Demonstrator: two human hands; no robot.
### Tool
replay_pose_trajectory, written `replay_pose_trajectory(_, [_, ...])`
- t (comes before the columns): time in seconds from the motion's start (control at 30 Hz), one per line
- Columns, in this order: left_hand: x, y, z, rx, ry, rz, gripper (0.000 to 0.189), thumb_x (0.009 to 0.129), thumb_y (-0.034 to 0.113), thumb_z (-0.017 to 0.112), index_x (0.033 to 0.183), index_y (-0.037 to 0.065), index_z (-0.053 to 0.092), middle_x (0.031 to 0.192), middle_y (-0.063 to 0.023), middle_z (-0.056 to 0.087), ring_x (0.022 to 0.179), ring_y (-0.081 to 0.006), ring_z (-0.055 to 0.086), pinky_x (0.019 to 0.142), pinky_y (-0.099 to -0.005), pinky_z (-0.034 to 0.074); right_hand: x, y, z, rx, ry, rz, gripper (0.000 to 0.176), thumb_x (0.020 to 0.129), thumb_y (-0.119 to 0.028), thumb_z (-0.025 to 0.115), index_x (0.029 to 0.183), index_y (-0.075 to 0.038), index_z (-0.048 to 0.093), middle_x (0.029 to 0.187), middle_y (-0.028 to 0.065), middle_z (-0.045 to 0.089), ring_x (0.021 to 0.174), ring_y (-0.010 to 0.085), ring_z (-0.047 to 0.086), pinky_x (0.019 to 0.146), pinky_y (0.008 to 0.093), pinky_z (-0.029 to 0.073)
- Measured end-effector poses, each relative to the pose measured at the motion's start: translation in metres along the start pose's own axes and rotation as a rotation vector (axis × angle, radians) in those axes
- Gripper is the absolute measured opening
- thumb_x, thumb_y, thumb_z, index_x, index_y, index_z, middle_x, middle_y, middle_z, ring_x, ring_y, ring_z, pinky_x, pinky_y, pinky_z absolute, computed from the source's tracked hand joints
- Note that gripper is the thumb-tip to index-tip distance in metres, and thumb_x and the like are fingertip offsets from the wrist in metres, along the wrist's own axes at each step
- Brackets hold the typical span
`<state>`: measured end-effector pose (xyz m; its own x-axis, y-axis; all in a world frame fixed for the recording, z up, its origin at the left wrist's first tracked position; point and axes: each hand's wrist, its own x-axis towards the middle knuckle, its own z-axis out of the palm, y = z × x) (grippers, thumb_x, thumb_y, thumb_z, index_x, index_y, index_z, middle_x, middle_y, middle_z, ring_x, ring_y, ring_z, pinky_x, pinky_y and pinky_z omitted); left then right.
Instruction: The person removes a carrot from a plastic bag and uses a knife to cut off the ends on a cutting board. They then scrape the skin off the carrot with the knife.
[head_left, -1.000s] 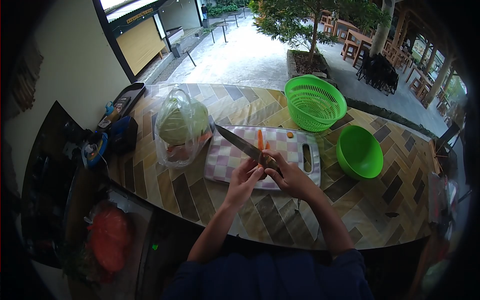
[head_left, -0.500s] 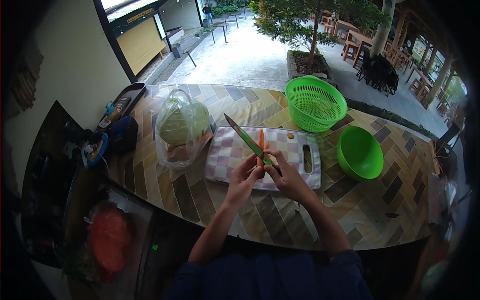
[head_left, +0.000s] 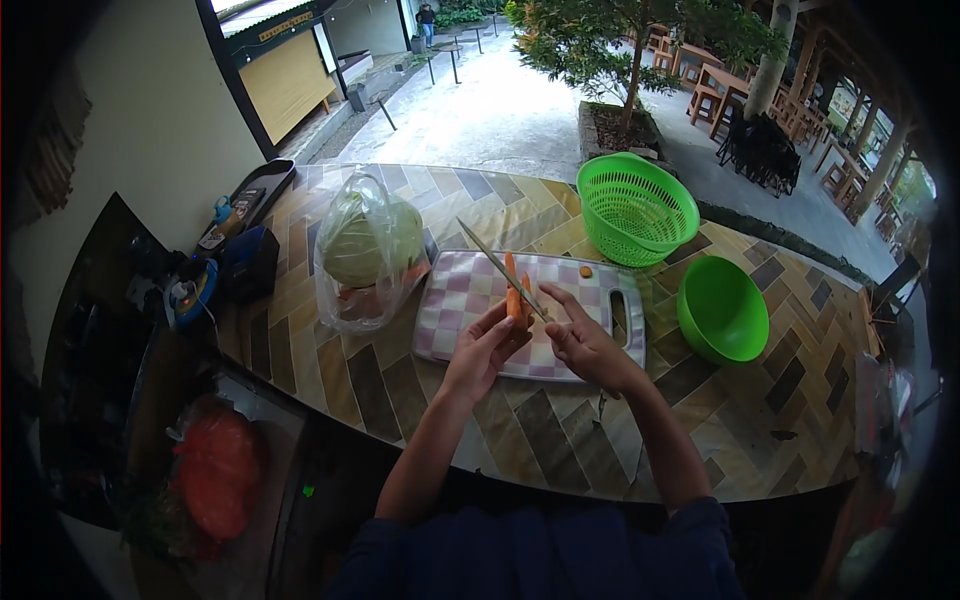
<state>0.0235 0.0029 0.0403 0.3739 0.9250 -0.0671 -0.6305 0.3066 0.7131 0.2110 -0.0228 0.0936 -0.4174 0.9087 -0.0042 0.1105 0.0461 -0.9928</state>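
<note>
My left hand (head_left: 484, 352) is closed around the lower end of a carrot (head_left: 512, 288), which points up and away over the cutting board. A second orange length shows just right of it, partly behind the blade. In my right hand (head_left: 592, 348) is a knife (head_left: 484, 249), its blade slanting up to the left across the carrot. My right index finger stretches forward near the handle. Below both hands lies a pink-and-white checked cutting board (head_left: 452, 318) with a handle slot at its right end. A small carrot slice (head_left: 585, 271) rests near the board's far edge.
Left of the board stands a clear plastic bag (head_left: 340, 308) holding a cabbage (head_left: 372, 240). To the right are a green colander (head_left: 636, 212) and a green bowl (head_left: 722, 310). A dark tray (head_left: 268, 190) sits at the far left. A red bag (head_left: 220, 475) lies lower left.
The knife has turned and shifted so its blade shows edge-on rather than its green-tinted flat side. My right hand has moved slightly right, my left slightly left with the carrot.
</note>
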Motion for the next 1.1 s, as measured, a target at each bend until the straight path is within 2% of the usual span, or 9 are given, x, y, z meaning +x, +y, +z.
replay_pose_trajectory(0.03, [0.0,0.0,-0.001,-0.016,-0.007,-0.01,0.038,0.092,0.008,0.051,0.128,-0.001,0.045,0.116,-0.0117,0.057,0.103,-0.0191,0.059,0.089,-0.0331,0.05,0.001,0.0,0.0,-0.132,-0.003,-0.032,0.056,0.095,-0.032,0.047,0.143,-0.015,0.022,0.072,0.0063,0.053,0.064,0.0131,0.052,0.062,0.0271,0.041])
replay_pose_trajectory(0.13, [0.001,0.0,-0.005,-0.063,-0.038,-0.035,0.035,0.092,0.008,0.051,0.126,-0.001,0.046,0.117,-0.0122,0.057,0.104,-0.0198,0.059,0.09,-0.0333,0.05,0.009,0.013,0.003,-0.461,0.075,-0.316,0.055,0.095,-0.031,0.048,0.142,-0.015,0.025,0.098,0.018,0.063,0.088,0.0309,0.062,0.078,0.036,0.045])
replay_pose_trajectory(0.23, [0.002,0.001,-0.009,-0.108,-0.069,-0.056,0.035,0.092,0.008,0.05,0.126,-0.001,0.046,0.117,-0.0128,0.057,0.105,-0.0205,0.059,0.092,-0.0334,0.049,0.008,0.007,0.0,-0.404,0.001,-0.201,0.052,0.094,-0.03,0.048,0.141,-0.016,0.029,0.115,0.0218,0.058,0.104,0.0406,0.057,0.087,0.0403,0.043])
replay_pose_trajectory(0.33, [0.002,0.005,-0.005,-0.134,-0.062,-0.077,0.038,0.092,0.008,0.05,0.127,-0.001,0.043,0.117,-0.0138,0.057,0.106,-0.0209,0.058,0.094,-0.0336,0.048,0.008,0.008,-0.001,-0.394,0.079,-0.184,0.048,0.095,-0.027,0.047,0.138,-0.012,0.034,0.112,0.0217,0.06,0.102,0.0382,0.059,0.085,0.0396,0.044])
replay_pose_trajectory(0.47, [0.001,0.009,-0.003,-0.162,-0.047,-0.101,0.041,0.091,0.008,0.05,0.129,-0.002,0.04,0.12,-0.0151,0.054,0.109,-0.0212,0.056,0.096,-0.0339,0.047,0.012,0.016,-0.006,-0.342,0.223,-0.151,0.048,0.095,-0.027,0.048,0.137,-0.008,0.036,0.089,0.0168,0.062,0.078,0.0259,0.061,0.072,0.035,0.046])
replay_pose_trajectory(0.53, [0.001,0.009,-0.005,-0.187,-0.048,-0.119,0.043,0.09,0.007,0.05,0.13,-0.001,0.038,0.122,-0.0157,0.053,0.111,-0.0214,0.055,0.097,-0.0339,0.046,0.015,0.019,-0.01,-0.325,0.259,-0.027,0.05,0.095,-0.028,0.048,0.138,-0.006,0.034,0.076,0.0115,0.059,0.065,0.0178,0.055,0.064,0.0322,0.045])
replay_pose_trajectory(0.67, [0.002,0.01,-0.007,-0.232,-0.047,-0.124,0.047,0.089,0.005,0.05,0.133,0.0,0.035,0.125,-0.0168,0.05,0.114,-0.0222,0.053,0.098,-0.0338,0.045,0.013,0.011,-0.005,-0.016,0.249,0.121,0.055,0.096,-0.031,0.046,0.144,-0.016,0.024,0.056,-0.0051,0.035,0.044,0.0036,0.029,0.039,0.0198,0.026])
replay_pose_trajectory(0.87, [0.0,0.018,-0.006,-0.173,-0.111,-0.089,0.052,0.089,0.002,0.045,0.137,-0.001,0.027,0.133,-0.0168,0.042,0.122,-0.0247,0.045,0.102,-0.0343,0.041,0.012,-0.001,-0.009,0.084,0.091,0.11,0.059,0.096,-0.035,0.045,0.146,-0.016,0.019,0.056,-0.0067,0.032,0.046,0.0037,0.028,0.041,0.0214,0.026])
replay_pose_trajectory(1.1, [0.002,0.019,-0.006,-0.108,-0.144,-0.075,0.052,0.09,0.003,0.043,0.138,-0.002,0.025,0.136,-0.0164,0.039,0.125,-0.0254,0.042,0.104,-0.0339,0.039,0.014,0.009,-0.004,0.08,0.229,0.142,0.051,0.097,-0.033,0.043,0.143,-0.014,0.028,0.055,-0.0055,0.035,0.04,0.003,0.028,0.036,0.0187,0.026])
